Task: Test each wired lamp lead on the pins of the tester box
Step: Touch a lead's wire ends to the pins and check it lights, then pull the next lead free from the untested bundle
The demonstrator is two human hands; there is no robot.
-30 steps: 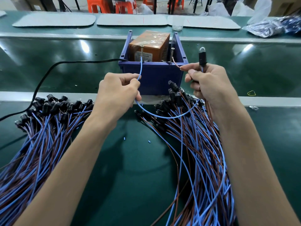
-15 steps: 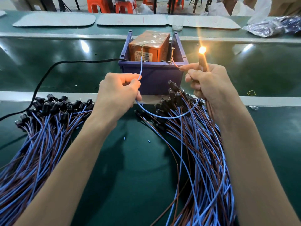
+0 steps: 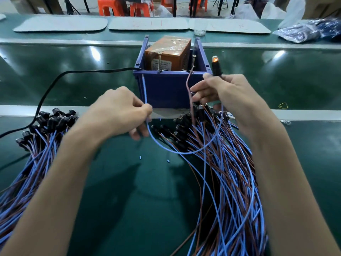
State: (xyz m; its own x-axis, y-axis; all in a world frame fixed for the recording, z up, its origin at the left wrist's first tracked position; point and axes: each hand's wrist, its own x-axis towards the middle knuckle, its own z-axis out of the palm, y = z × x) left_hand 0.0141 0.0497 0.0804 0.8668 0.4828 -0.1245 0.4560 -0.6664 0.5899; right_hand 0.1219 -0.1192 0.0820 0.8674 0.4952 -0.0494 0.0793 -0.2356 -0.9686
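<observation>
A small lamp (image 3: 214, 58) glows faint orange at the top of its black holder (image 3: 217, 68), just right of the blue tester box (image 3: 166, 89), as a worker checks one lead at a green bench (image 3: 129, 191). The right hand (image 3: 230, 97) has its fingers curled round the holder, keeping the lamp upright in plain sight, while its fingertips steer the brown wire (image 3: 187, 84) up toward the right pin (image 3: 193, 60); whether the two touch cannot be told. The left hand (image 3: 120, 111) pinches the blue wire (image 3: 144, 91) between thumb and forefinger, its bare tip at the box's front left corner, apart from the left pin (image 3: 159, 60). Both pins are screws standing at the front rim, apparently so that a stripped end in each hand can reach them. Inside the box sits an orange, film-wrapped unit (image 3: 168, 50), fed by a black cable (image 3: 73, 72). Heaps of blue-and-brown leads with black holders lie on the left (image 3: 36, 145) and on the right (image 3: 227, 172), probably tested and untested
</observation>
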